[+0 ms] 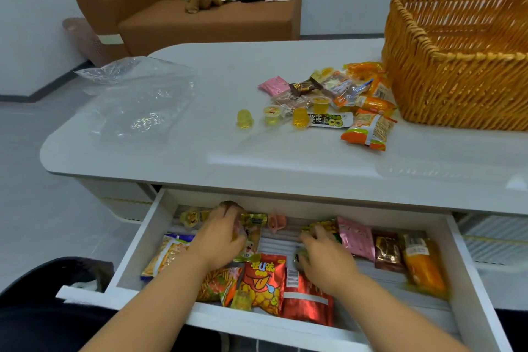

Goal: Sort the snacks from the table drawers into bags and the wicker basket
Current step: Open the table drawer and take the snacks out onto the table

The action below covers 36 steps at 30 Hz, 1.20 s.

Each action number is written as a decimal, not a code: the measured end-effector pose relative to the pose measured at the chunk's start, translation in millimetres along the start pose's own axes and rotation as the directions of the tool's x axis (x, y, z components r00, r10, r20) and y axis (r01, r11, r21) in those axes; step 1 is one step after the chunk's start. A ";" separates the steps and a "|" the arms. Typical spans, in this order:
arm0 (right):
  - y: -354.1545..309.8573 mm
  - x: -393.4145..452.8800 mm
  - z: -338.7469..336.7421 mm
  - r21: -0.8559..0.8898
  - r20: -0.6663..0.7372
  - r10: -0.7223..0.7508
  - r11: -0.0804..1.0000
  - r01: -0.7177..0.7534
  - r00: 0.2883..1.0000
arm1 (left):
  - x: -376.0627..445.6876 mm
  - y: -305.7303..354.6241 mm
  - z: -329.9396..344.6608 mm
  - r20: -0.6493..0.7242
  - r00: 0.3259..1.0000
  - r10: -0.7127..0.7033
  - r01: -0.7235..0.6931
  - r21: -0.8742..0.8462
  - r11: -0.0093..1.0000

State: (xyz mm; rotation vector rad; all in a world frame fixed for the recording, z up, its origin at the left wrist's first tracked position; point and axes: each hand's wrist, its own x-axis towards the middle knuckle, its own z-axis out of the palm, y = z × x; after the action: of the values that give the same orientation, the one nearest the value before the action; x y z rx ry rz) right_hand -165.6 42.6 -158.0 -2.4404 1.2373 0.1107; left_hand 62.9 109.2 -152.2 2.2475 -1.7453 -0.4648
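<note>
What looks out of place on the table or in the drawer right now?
Nothing is spilled or damaged. The snacks on the table lie in a loose heap beside the wicker basket, which looks empty as far as shown. One jelly cup sits upside down, apart from the heap. The plastic bag lies flat.

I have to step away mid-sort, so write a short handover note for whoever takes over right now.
Left hand and right hand are both inside the open white drawer, fingers curled among packets; what each grips is unclear.
Loose snack pile lies on the white tabletop beside the orange wicker basket.
Clear plastic bag lies flat at the table's left.
Done: some snacks lifted out.
Left: empty the drawer, bag and basket everything.
</note>
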 end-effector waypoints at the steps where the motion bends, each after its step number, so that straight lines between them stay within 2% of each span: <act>1: -2.2 1.7 1.8 -0.020 -0.001 -0.013 1.000 0.013 1.000 | 1.8 -0.7 0.8 0.060 0.997 -0.052 0.052 0.003 0.999; 4: -6.9 5.2 7.5 -0.074 0.047 -0.032 0.997 0.035 0.998 | 7.7 -4.7 4.9 0.193 0.969 -0.154 0.143 0.069 0.987; 7: -10.5 7.6 11.8 -0.143 0.122 -0.047 0.988 0.064 0.991 | 14.8 -9.3 11.3 0.226 0.951 -0.209 0.194 0.086 0.977; 9: -12.3 11.8 10.4 -0.120 0.087 -0.052 0.991 0.062 0.995 | 19.2 -12.4 13.1 0.206 0.952 -0.226 0.217 0.065 0.974; 14: -18.2 32.5 -3.5 -0.043 -0.101 -0.075 0.997 0.070 0.992 | 23.5 -12.6 6.1 0.090 0.962 -0.257 0.264 -0.076 0.962; 20: -34.0 60.8 13.5 -0.046 0.021 0.011 0.999 -0.010 1.000 | 23.5 -13.3 3.6 0.050 0.939 -0.341 0.345 -0.167 0.924; 25: -35.8 64.8 27.7 -0.064 -0.010 0.044 0.997 -0.044 0.999 | 24.6 -17.4 4.3 0.020 0.902 -0.431 0.424 -0.227 0.877; 30: -29.9 53.1 13.0 -0.046 0.015 -0.008 0.999 0.009 1.000 | 27.7 -21.8 5.5 0.021 0.893 -0.449 0.443 -0.212 0.871; 32: -30.0 44.4 -5.3 -0.011 0.033 -0.077 0.997 0.077 0.996 | 28.3 -22.8 6.5 0.022 0.894 -0.447 0.441 -0.215 0.872; 34: -31.0 32.9 -28.4 0.085 0.062 -0.178 0.981 0.172 0.982 | 28.3 -23.3 6.9 0.018 0.900 -0.435 0.428 -0.221 0.877; 36: -33.3 19.0 -52.9 0.280 0.093 -0.273 0.930 0.239 0.957 | 29.0 -25.8 6.9 0.012 0.907 -0.422 0.414 -0.215 0.884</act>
State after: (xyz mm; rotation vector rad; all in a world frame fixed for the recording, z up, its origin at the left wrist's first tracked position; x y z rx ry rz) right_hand -133.5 25.4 -103.7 -2.2928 0.8095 0.0261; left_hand 89.7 87.4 -171.2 2.4489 -1.1188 -0.6583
